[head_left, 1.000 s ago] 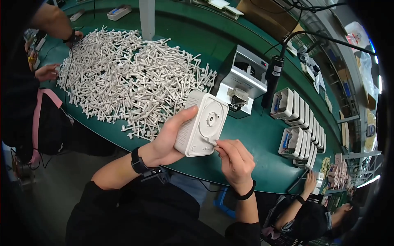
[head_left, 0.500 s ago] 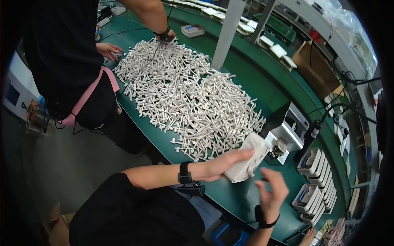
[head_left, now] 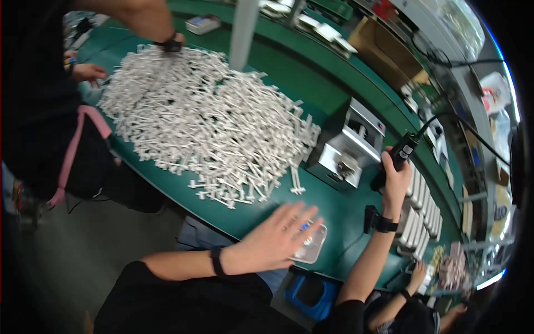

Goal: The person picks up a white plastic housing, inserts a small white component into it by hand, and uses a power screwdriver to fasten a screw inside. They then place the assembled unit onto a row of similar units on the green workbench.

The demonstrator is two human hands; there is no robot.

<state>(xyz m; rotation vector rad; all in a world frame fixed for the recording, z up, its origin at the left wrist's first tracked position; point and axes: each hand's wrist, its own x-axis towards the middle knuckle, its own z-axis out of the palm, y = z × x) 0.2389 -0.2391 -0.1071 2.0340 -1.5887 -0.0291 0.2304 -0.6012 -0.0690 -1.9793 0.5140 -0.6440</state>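
Observation:
My left hand (head_left: pixel 272 236) is spread flat over a small white plastic housing (head_left: pixel 316 250) near the table's front edge. Its fingers partly cover the housing, and small blue and clear parts show inside its hollow. Whether the palm touches it, I cannot tell. To the right, my right hand (head_left: pixel 396 177) is wrapped around a black electric screwdriver (head_left: pixel 403 151), whose cable runs up to the right. Left of the screwdriver stands a metal box-shaped device (head_left: pixel 350 147) with an open front, probably a screw feeder. A large heap of white T-shaped plastic parts (head_left: pixel 211 122) covers the table's middle.
Stacked white housings (head_left: pixel 420 217) stand right of my right forearm. Across the heap, a co-worker's hand (head_left: pixel 172 43) reaches into the parts. A grey post (head_left: pixel 243 36) rises behind it. Another person's hand (head_left: pixel 417 275) is at lower right. A blue stool (head_left: pixel 311 298) sits below the table edge.
The white housing has gone from my raised left hand down onto the table, with its hollow side up. My right hand has moved up and taken hold of the screwdriver. The view has shifted right.

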